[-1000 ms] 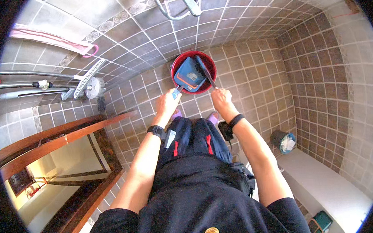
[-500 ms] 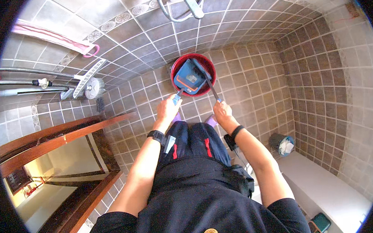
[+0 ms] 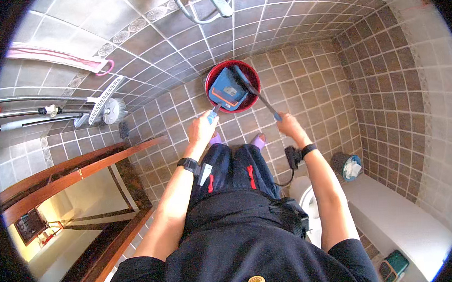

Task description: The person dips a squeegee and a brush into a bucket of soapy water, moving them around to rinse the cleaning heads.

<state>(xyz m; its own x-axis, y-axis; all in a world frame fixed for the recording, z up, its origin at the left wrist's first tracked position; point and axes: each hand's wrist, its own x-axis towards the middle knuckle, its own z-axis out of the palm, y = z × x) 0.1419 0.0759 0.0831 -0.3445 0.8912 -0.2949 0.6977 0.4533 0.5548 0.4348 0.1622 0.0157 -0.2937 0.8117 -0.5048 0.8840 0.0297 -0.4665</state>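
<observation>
A blue dustpan [image 3: 224,85] with an orange stripe lies tilted in the mouth of a red bucket [image 3: 255,76] on the tiled floor. My left hand [image 3: 200,130] is closed round the dustpan's handle, at the near side of the bucket. To the right, my right hand [image 3: 290,125] grips the blue end of a grey-handled hand brush [image 3: 266,105]. The brush head reaches over the dustpan's right part, its dark bristles toward the pan. Whether the bristles touch the pan I cannot tell. The bucket's inside is mostly hidden beneath the dustpan.
Long-handled cleaning tools hang left, among them a white round brush [image 3: 113,111]. A wooden door frame [image 3: 78,173] stands lower left. A small bin [image 3: 349,167] holds white paper at right, near a white ledge [image 3: 396,210] and a toilet [image 3: 306,200].
My right hand has moved right and slightly forward with the brush, whose head now lies more across the pan's right side. My left hand still holds the dustpan over the bucket.
</observation>
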